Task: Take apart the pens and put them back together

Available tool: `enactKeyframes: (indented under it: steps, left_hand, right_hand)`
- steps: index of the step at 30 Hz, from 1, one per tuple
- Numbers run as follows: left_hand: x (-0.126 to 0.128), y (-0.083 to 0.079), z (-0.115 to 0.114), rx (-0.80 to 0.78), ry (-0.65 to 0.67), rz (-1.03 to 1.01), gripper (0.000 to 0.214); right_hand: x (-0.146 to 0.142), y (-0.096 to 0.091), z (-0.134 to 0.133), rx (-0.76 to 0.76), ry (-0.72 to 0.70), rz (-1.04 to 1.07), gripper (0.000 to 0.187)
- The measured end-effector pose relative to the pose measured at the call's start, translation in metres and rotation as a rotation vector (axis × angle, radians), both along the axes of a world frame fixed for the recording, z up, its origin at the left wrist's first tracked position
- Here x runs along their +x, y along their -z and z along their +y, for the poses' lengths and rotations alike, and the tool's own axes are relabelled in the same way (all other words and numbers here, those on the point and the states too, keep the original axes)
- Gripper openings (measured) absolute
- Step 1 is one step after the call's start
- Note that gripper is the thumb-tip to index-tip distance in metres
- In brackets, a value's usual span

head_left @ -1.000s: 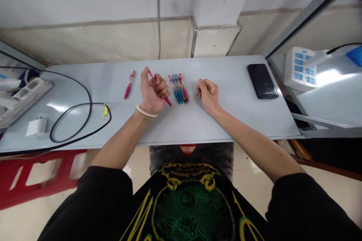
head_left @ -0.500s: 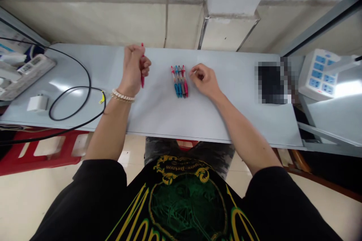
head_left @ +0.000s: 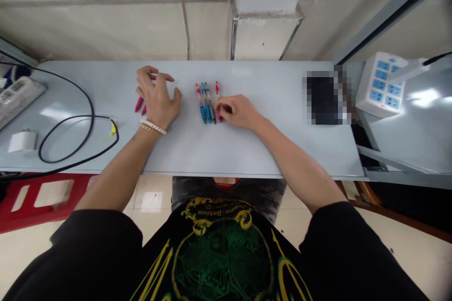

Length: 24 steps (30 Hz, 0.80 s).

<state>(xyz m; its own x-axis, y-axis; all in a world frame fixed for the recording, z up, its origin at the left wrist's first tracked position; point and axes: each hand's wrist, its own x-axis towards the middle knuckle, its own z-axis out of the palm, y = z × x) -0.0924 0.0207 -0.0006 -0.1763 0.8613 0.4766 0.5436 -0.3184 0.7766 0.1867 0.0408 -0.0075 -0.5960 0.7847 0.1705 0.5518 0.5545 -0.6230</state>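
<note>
My left hand (head_left: 157, 96) lies open on the grey table, fingers spread, holding nothing. Just beyond its little-finger side, the ends of two pink pens (head_left: 140, 104) stick out, and the hand hides the rest of them. Several retractable pens (head_left: 204, 104) with blue and dark barrels lie side by side mid-table. At the right end of that row, my right hand (head_left: 238, 112) has its curled fingers closed on the lower part of a red-pink pen (head_left: 217, 96).
A black cable (head_left: 70, 143), a white charger (head_left: 22, 141) and a power strip (head_left: 17, 94) lie at the table's left. A pixelated phone (head_left: 323, 98) lies to the right, and a white socket strip (head_left: 379, 84) sits beyond the table's right end.
My left hand has opened, let go of the pink pen and moved down onto the table. My right hand has moved left from beside the row onto its red-pink pen.
</note>
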Motion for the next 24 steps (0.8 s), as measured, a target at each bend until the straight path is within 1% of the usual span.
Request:
enactKeyframes:
  steps: [1,3,5,6,8,10,11,13,16,19,21,24]
  left_hand:
    - [0.007,-0.003,0.005,0.014,-0.007,0.025,0.033]
    - [0.02,-0.007,0.024,0.083,-0.041,0.06,0.038]
    - [0.035,-0.005,0.05,0.138,-0.018,-0.014,0.038]
    - [0.042,-0.002,0.064,0.158,-0.025,-0.1,0.038]
    - [0.054,0.004,0.089,0.117,-0.061,-0.361,0.045]
    - [0.061,0.011,0.106,0.035,-0.093,-0.578,0.056]
    - [0.062,0.014,0.111,-0.012,-0.09,-0.644,0.059]
    - [0.059,0.018,0.115,-0.099,-0.033,-0.748,0.063]
    - [0.053,0.017,0.112,-0.183,0.05,-0.823,0.063]
    - [0.053,0.014,0.108,-0.156,0.066,-0.821,0.06]
    - [0.056,0.013,0.106,-0.089,0.058,-0.782,0.058]
    - [0.06,0.014,0.103,-0.053,0.063,-0.766,0.057]
  right_hand:
    - [0.0,-0.001,-0.002,0.008,-0.005,-0.016,0.015]
    - [0.0,-0.004,-0.005,0.026,0.012,-0.057,0.01]
    - [-0.001,-0.005,-0.007,0.028,0.034,-0.102,0.009]
    - [-0.002,-0.004,-0.008,0.024,0.047,-0.115,0.01]
    - [-0.004,-0.003,-0.007,0.007,0.075,-0.111,0.013]
    - [-0.004,0.0,-0.006,-0.007,0.096,-0.081,0.016]
    - [-0.005,0.002,-0.005,-0.01,0.1,-0.063,0.018]
    - [-0.005,0.005,-0.002,-0.013,0.105,-0.029,0.017]
    - [-0.006,0.009,0.001,-0.036,0.129,0.042,0.013]
    - [-0.005,0.011,0.005,-0.051,0.206,0.21,0.011]
    - [-0.004,0.012,0.007,-0.053,0.283,0.329,0.01]
    - [-0.002,0.015,0.01,-0.012,0.363,0.375,0.006]
